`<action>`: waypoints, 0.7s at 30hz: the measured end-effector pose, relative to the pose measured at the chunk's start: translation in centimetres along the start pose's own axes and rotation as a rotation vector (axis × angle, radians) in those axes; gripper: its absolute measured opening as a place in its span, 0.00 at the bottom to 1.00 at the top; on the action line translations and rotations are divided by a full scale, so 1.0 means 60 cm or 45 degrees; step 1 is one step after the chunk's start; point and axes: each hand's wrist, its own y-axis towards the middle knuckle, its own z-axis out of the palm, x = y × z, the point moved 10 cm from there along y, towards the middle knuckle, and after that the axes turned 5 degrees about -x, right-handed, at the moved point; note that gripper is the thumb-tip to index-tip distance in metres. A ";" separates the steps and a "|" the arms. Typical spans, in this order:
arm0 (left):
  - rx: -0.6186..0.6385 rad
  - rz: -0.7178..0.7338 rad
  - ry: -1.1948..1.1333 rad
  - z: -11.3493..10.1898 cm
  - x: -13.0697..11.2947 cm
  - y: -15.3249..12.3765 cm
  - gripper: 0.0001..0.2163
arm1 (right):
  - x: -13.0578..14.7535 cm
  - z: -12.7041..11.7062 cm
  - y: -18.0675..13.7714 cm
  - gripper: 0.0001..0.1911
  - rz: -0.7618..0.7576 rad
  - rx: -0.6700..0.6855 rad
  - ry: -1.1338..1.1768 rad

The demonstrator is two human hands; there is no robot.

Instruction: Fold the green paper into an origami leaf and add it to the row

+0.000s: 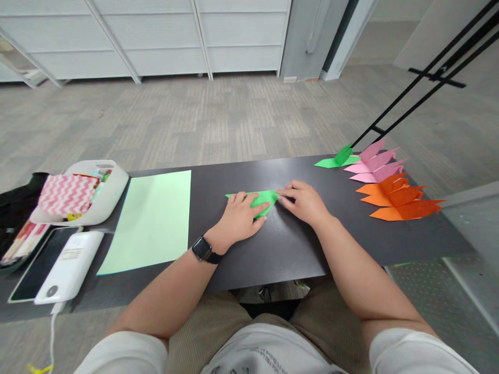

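A bright green piece of folded paper (268, 197) lies on the dark table in front of me, with a pointed tip showing at its left end. My left hand (238, 215) rests flat across it, fingers spread, and covers much of its left part. At the right end, my right hand (304, 201) has its thumb and fingertips closed on the paper's corner. The fold under my fingers is partly hidden. A black watch (202, 249) is on my left wrist.
Light green sheets (154, 221) lie left of my hands. Further left are a white basket (119, 179), a power bank (70, 265) with a cable and a phone (37, 270). Folded green (331, 162), pink (378, 165) and orange (399, 200) paper pieces stand at the right.
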 end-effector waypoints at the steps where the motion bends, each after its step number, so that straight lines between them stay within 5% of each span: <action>1: -0.014 -0.006 -0.007 0.000 0.000 0.002 0.21 | 0.009 0.007 0.001 0.14 -0.019 0.013 -0.013; 12: -0.031 -0.070 -0.078 0.002 0.018 0.006 0.20 | -0.023 0.013 -0.003 0.08 0.226 -0.103 -0.088; 21: -0.016 -0.069 -0.065 0.004 0.017 0.005 0.22 | -0.036 0.010 0.000 0.15 0.345 -0.176 -0.170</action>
